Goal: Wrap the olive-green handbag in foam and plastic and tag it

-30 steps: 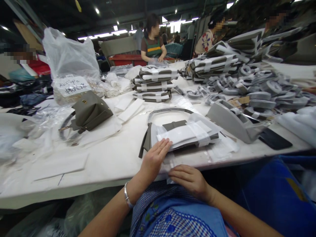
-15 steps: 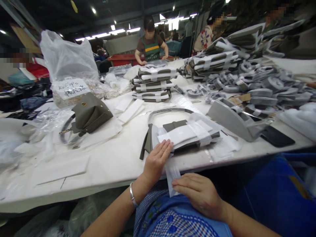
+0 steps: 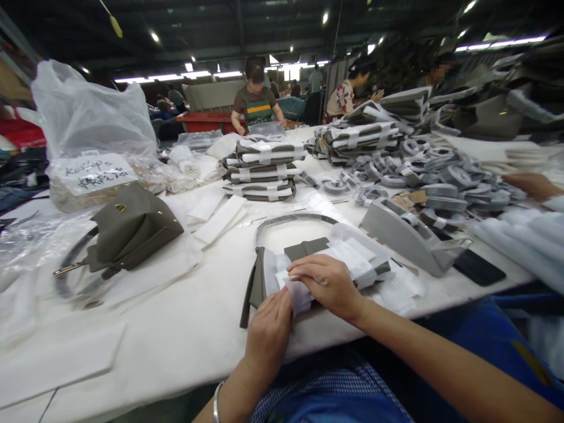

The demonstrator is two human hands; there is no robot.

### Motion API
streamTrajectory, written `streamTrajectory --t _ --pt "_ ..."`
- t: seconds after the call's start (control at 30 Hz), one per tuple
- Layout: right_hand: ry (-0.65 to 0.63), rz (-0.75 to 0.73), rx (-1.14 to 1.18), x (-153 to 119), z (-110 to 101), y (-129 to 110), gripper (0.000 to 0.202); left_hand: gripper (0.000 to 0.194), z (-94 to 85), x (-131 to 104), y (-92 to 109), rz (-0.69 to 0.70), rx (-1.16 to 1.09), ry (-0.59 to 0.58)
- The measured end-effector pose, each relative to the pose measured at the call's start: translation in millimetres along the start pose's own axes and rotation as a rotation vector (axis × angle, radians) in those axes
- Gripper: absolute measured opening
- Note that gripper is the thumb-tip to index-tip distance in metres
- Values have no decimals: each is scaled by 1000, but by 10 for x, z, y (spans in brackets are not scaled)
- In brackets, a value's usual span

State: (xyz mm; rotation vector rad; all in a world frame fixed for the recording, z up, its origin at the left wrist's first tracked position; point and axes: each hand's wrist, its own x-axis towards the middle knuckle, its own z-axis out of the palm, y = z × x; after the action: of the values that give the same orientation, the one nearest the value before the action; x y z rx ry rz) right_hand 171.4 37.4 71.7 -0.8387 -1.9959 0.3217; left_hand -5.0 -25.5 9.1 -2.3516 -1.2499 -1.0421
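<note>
A folded olive-grey handbag (image 3: 307,249) lies at the table's front, partly covered with white padding and translucent wrapping (image 3: 359,249). Its strap (image 3: 293,220), in clear wrap, arches behind it. My right hand (image 3: 330,285) is closed in a pinch on a translucent white strip (image 3: 300,296), bringing it over the bag's near side. Close beside it, my left hand (image 3: 269,324) has its fingers pressed together against the same strip at the near edge; its thumb is hidden. A dark olive flap (image 3: 254,282) sticks out left of the bundle.
A grey tape dispenser (image 3: 403,235) and a black phone (image 3: 479,267) lie to the right, before many wrapped strap coils (image 3: 445,191). Stacked wrapped bags (image 3: 262,173) stand behind. Leftward are another olive bag (image 3: 134,226) and a plastic sack (image 3: 94,126). A co-worker (image 3: 256,106) stands opposite.
My right hand has risen from my lap onto the bag, carrying the strip's loose end up and over. My left hand has slid down to the near edge. The view has shifted.
</note>
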Motion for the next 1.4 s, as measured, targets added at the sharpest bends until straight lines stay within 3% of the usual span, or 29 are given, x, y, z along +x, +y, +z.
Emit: streamTrajectory --t 0.17,0.5,0.7,0.93,1.17,1.4 --pt "-113 120 -59 23 135 155 14 31 -24 12 -1 -5 -3 -7" --pt "-261 -174 -99 286 63 66 18 29 -68 98 -15 -17 -90 1" --pt "-315 52 30 197 224 220 14 30 -24 18 -27 -47 -103 8" --pt "-324 273 27 211 225 187 9 34 -44 -32 9 -94 -56 29" --pt "-288 309 16 195 247 204 5 36 -96 16 15 -156 -48 9" --pt "-181 291 106 145 246 220 5 45 -217 68 -49 -214 -146 -146"
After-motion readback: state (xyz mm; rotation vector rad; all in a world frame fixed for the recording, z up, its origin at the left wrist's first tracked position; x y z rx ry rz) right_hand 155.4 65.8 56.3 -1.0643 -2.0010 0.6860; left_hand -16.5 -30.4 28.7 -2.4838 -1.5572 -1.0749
